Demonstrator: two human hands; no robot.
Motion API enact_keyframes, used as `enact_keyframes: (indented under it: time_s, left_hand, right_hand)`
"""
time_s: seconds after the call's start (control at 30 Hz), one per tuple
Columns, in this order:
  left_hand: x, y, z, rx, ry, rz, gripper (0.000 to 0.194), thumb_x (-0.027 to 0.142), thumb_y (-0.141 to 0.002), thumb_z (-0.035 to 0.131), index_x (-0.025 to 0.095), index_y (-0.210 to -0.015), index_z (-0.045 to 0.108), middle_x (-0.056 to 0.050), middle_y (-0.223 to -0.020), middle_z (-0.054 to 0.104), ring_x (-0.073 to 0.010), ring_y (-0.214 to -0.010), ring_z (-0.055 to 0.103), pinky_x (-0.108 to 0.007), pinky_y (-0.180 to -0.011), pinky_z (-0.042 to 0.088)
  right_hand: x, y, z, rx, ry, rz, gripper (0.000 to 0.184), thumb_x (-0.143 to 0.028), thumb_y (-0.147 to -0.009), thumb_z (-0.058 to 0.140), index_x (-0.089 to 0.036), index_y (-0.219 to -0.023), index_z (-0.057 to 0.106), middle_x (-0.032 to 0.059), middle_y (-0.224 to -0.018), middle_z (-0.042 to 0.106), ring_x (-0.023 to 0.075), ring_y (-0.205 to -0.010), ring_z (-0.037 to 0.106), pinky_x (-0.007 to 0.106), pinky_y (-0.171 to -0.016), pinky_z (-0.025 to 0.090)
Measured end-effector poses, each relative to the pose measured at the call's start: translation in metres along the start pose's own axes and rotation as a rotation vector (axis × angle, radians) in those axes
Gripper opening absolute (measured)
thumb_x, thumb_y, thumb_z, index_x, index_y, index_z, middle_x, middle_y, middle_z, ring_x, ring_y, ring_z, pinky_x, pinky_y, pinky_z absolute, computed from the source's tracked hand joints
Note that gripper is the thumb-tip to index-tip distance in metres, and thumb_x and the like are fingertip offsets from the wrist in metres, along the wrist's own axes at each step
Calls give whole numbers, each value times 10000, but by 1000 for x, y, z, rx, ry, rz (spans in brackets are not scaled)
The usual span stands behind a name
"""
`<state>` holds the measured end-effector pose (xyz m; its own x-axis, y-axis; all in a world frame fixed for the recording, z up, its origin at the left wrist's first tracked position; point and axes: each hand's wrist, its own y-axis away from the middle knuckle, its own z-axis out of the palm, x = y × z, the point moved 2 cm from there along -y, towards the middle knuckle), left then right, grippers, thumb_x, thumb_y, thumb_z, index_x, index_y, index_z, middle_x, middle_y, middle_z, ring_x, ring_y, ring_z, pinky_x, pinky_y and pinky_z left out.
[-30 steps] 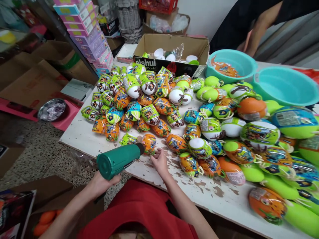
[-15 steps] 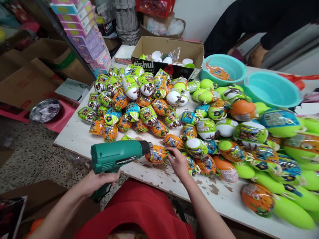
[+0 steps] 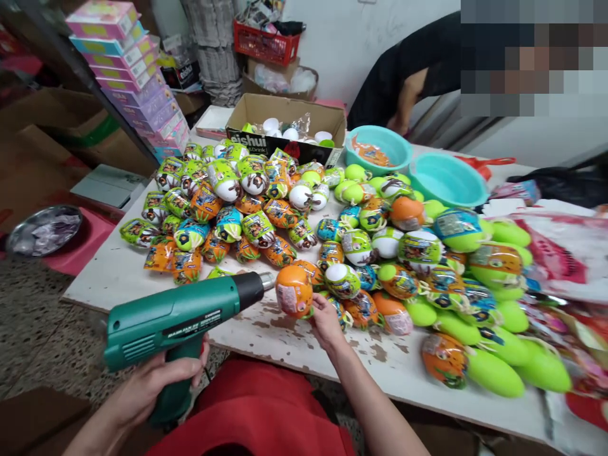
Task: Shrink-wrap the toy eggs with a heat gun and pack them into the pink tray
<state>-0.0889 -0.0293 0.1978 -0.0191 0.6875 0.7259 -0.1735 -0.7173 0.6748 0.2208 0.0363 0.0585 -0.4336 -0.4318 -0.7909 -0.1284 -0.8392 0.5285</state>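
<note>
My left hand [image 3: 152,383] grips the handle of a green heat gun [image 3: 180,316], whose black nozzle points right at an orange toy egg [image 3: 294,290]. My right hand [image 3: 325,320] holds that egg up on end, just off the worn white table [image 3: 118,272]. Behind and to the right lies a big heap of wrapped toy eggs [image 3: 266,202] in orange, green, white and blue film. Larger green-ended eggs [image 3: 494,373] lie at the right.
An open cardboard box [image 3: 285,123] with white and green shells stands at the back. Two teal basins [image 3: 446,180] sit right of it. A person in black [image 3: 413,69] bends behind the table. Stacked pink boxes [image 3: 133,76] and a metal dish [image 3: 42,228] are at the left.
My right hand has turned the orange egg upright in front of the nozzle. The heat gun has swung lower and left in the view as my head moved back.
</note>
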Motion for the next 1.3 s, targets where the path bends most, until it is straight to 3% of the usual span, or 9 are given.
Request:
enact_keyframes:
  time_s: [0.2, 0.3, 0.47, 0.6, 0.67, 0.83, 0.97, 1.13, 1.3]
  left_hand:
    - [13, -2, 21, 102, -266, -40, 254, 474, -538, 816, 326, -743, 792, 9, -812, 793, -330, -880, 703, -373, -872, 558]
    - [20, -12, 31, 133, -240, -40, 252, 516, -465, 828, 330, -618, 756, 11, -737, 784, -348, -862, 707, -416, -903, 561]
    - [16, -32, 64, -21, -132, -173, 355, 450, -380, 876, 321, -691, 761, 19, -871, 807, -351, -970, 693, -449, -892, 574]
    - [25, -49, 99, -10, -258, 154, 186, 431, -658, 745, 252, -693, 704, 13, -745, 752, -233, -758, 667, -359, -809, 564]
    - [26, -52, 101, 52, -339, 233, 177, 399, -702, 707, 225, -689, 677, 1, -699, 713, -209, -687, 634, -341, -758, 544]
    - [16, -21, 50, 442, -334, 242, 179, 369, -665, 728, 209, -703, 657, 5, -674, 685, -203, -662, 617, -316, -709, 509]
    - [-2, 23, 1, 672, -436, 225, 246, 385, -682, 685, 226, -549, 552, 33, -524, 578, -172, -538, 531, -288, -601, 442]
    - [-38, 26, -28, 592, -486, 61, 222, 372, -622, 660, 230, -522, 522, 40, -481, 526, -171, -492, 474, -290, -540, 390]
    - [-36, -1, -54, 461, -482, 84, 229, 351, -702, 621, 228, -526, 541, 20, -552, 563, -187, -588, 520, -291, -643, 427]
  right_hand:
    - [-46, 11, -21, 60, 286, -140, 282, -218, -556, 700, -185, -832, 652, -29, -607, 668, 128, -505, 577, 232, -488, 450]
    - [-71, 18, -44, 61, 333, -167, 271, -213, -551, 696, -180, -818, 656, -9, -652, 685, 147, -577, 617, 254, -554, 491]
    - [-98, 24, -81, 252, 329, -254, 337, -296, -537, 772, -183, -818, 623, 24, -729, 704, 183, -666, 654, 304, -650, 529]
    - [-113, 15, -97, 209, 337, -198, 372, -329, -521, 773, -175, -822, 617, 35, -730, 688, 185, -635, 635, 324, -626, 527]
    - [-129, 3, -107, 246, 330, -258, 393, -347, -528, 757, -175, -850, 612, 34, -730, 677, 188, -632, 626, 338, -623, 525]
    - [-179, -45, -123, 640, 722, -757, 415, -335, -656, 671, -161, -1031, 627, 71, -858, 662, 213, -734, 611, 364, -692, 482]
    - [-184, -78, -112, 765, 1236, -789, 404, -341, -756, 634, -153, -1114, 636, 173, -1083, 638, 290, -949, 581, 380, -695, 397]
    - [-180, -92, -113, 873, 1412, -646, 484, -421, -818, 605, -173, -1233, 579, 219, -1174, 606, 336, -977, 582, 416, -638, 368]
    - [-151, -65, -87, 756, 1367, -1025, 534, -274, -722, 682, -126, -1225, 580, 254, -1288, 524, 365, -1188, 512, 481, -853, 455]
